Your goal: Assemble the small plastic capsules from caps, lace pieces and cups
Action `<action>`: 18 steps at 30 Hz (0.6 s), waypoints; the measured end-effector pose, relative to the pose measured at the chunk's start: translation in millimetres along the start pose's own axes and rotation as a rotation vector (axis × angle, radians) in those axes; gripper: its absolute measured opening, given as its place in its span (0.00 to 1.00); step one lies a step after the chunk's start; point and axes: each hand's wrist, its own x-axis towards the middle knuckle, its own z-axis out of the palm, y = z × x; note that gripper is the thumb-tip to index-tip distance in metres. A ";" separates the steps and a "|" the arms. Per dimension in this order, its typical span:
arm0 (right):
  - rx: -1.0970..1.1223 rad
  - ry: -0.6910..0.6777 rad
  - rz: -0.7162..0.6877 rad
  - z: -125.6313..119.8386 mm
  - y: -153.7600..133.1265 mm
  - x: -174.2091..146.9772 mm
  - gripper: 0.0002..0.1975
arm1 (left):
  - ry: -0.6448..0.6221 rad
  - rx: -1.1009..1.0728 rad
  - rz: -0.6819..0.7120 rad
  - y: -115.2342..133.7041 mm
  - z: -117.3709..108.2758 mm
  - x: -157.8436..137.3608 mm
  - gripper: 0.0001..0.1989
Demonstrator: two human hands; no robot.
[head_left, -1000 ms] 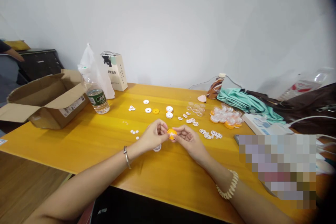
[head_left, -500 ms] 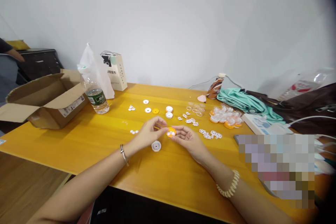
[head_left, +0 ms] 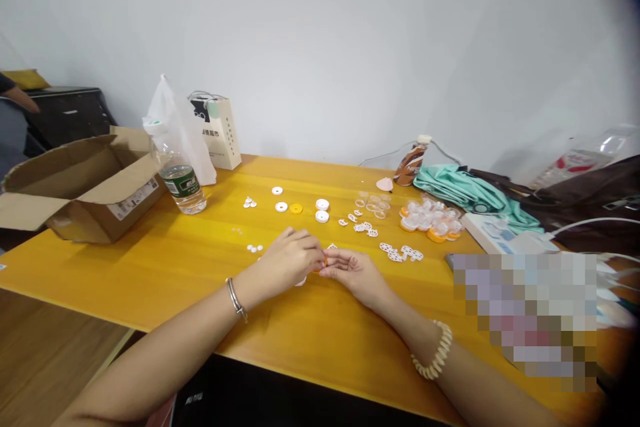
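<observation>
Orange-edged, the small piece (head_left: 317, 271) sits pinched in our right hand (head_left: 357, 275); our left hand (head_left: 290, 263) covers most of it, so we cannot tell that grip. Uneven pressure could make it slip onto the tabletop (head_left: 330, 337) or the partly hidden white disc (head_left: 301, 281).

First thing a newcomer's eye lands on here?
Likely the left hand and right hand, meeting at a mostly hidden orange piece above the yellow table. Then the open cardboard box on the table's left, and the bright turquoise bundle toward its far right.
</observation>
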 end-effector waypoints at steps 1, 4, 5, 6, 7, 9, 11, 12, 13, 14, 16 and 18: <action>0.006 0.000 0.005 0.2 0.6 0.0 0.12 | -0.003 0.031 0.017 0.3 -0.9 -0.5 0.09; 0.046 0.001 0.020 -0.7 1.6 0.6 0.13 | -0.002 0.097 0.055 0.3 -0.6 -1.3 0.08; 0.056 0.001 0.020 -1.3 1.5 0.8 0.13 | -0.001 0.110 0.074 -0.3 0.3 -1.4 0.09; 0.061 0.001 0.018 -1.9 1.2 1.0 0.13 | 0.004 0.121 0.095 -1.1 1.5 -1.5 0.09; 0.061 0.000 0.015 -2.5 0.7 1.1 0.14 | 0.010 0.132 0.119 -2.3 2.8 -1.5 0.10; 0.059 0.000 0.010 -3.4 -0.7 0.9 0.14 | 0.027 0.153 0.166 -5.3 5.6 -1.4 0.12; 0.062 -0.005 0.009 -3.6 -2.2 0.4 0.14 | 0.049 0.163 0.198 -8.6 8.0 -1.1 0.13; 0.068 -0.008 0.008 -3.5 -2.8 0.1 0.14 | 0.061 0.163 0.209 -10.3 9.0 -0.9 0.13; 0.073 -0.012 0.008 -3.4 -3.2 -0.2 0.15 | 0.071 0.160 0.219 -11.7 9.9 -0.8 0.13; 0.077 -0.017 0.007 -3.3 -3.6 -0.5 0.15 | 0.083 0.157 0.224 -12.8 10.6 -0.7 0.13; 0.075 -0.028 0.008 -3.2 -4.0 -0.9 0.15 | 0.104 0.151 0.221 -13.7 11.5 -0.7 0.13; 0.067 -0.036 0.013 -3.5 -4.2 -0.9 0.15 | 0.116 0.147 0.202 -12.6 11.7 -0.9 0.12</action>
